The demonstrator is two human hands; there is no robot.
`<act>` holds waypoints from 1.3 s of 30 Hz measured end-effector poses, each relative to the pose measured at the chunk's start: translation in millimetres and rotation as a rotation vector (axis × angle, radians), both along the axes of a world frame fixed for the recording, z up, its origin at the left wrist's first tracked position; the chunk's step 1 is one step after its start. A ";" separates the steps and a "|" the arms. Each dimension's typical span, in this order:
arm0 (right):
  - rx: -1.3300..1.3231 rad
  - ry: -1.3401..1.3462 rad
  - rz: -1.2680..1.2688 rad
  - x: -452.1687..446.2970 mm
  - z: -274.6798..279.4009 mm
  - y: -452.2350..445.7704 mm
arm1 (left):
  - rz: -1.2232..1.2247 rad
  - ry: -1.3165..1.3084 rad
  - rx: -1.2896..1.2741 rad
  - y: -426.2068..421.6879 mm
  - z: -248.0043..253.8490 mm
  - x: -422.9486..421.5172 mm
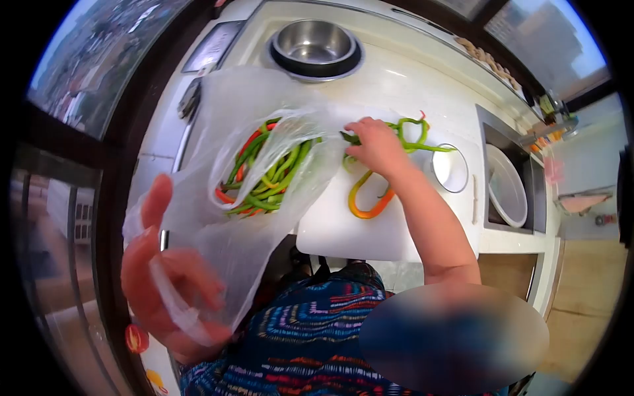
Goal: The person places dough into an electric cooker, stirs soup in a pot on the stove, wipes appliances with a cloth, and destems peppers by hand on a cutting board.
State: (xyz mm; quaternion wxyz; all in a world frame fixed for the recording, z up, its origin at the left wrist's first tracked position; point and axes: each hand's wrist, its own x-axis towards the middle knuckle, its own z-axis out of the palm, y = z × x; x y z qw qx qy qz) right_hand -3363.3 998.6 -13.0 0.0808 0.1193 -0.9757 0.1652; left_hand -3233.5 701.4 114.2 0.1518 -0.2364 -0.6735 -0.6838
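A clear plastic bag [228,165] lies on the counter at the left with several green and red long peppers [281,175] inside. The bag's handle loops over my left hand [168,277], whose thumb stands apart from the bent fingers. On the white cutting board [330,231], my right hand [376,145] is closed over green peppers [413,137] near the board's far part. Its fingertips touch a dark green pepper at the left. An orange-yellow curved pepper [371,210] lies below my right hand, and a white cup [450,169] stands to the right.
Steel bowls [314,45] sit at the back of the counter. To the right is a sink [487,135] holding a white basin [507,185], with a faucet [548,132] behind it. Ginger-like roots [489,59] lie on the back ledge. Windows flank the left side.
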 end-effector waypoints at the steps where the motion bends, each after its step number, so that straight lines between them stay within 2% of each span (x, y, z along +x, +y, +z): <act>1: -0.009 0.000 0.028 -0.3 6.9 -6.7 | 0.004 -0.008 0.006 -2.2 1.0 -0.1; 3: -0.326 0.075 -0.090 8.7 49.4 -19.4 | 0.011 -0.024 0.017 -6.4 2.4 0.1; 5: -0.709 -0.226 -0.006 36.9 115.5 -43.4 | -0.169 -0.022 0.016 -13.5 0.4 -4.5; 7: -0.697 -0.141 0.654 54.3 137.4 -67.2 | -0.155 0.022 -0.014 -15.9 -5.5 -7.5; 9: -0.566 -0.260 0.943 60.7 130.3 -114.2 | -0.178 0.064 -0.070 -16.5 -4.4 -6.3; 11: -0.438 -0.457 0.855 49.8 98.2 -140.5 | -0.153 0.076 -0.095 -14.3 -1.6 -1.3; 13: -0.157 -0.232 0.596 16.4 55.1 -143.1 | -0.191 0.029 -0.034 -16.0 -3.0 2.7; 15: 0.155 -0.119 0.252 -13.3 64.9 -133.9 | -0.203 0.005 0.015 -18.1 -5.6 5.2; 17: 0.050 -0.067 0.056 -29.4 59.9 -120.5 | -0.200 0.051 -0.058 -25.1 -10.3 4.4; 18: 0.054 -0.064 0.062 -38.8 55.9 -120.8 | -0.197 0.067 -0.082 -27.0 -11.3 4.5; 20: 0.116 -0.375 0.137 -52.1 50.9 -125.4 | -0.174 0.059 -0.084 -28.4 -10.7 5.9; 23: 0.072 -0.344 0.239 -54.2 43.7 -141.3 | -0.185 0.017 -0.102 -30.7 -11.3 8.7; 26: 0.030 -0.376 0.191 -67.0 32.9 -152.7 | -0.167 0.025 -0.155 -29.5 -7.5 8.7; 31: -0.024 -0.498 0.272 -84.1 33.0 -161.7 | -0.122 0.021 -0.166 -26.9 -6.9 9.4; 39: -0.036 -0.499 0.292 -86.1 33.7 -162.2 | -0.112 0.010 -0.185 -25.0 -4.0 8.1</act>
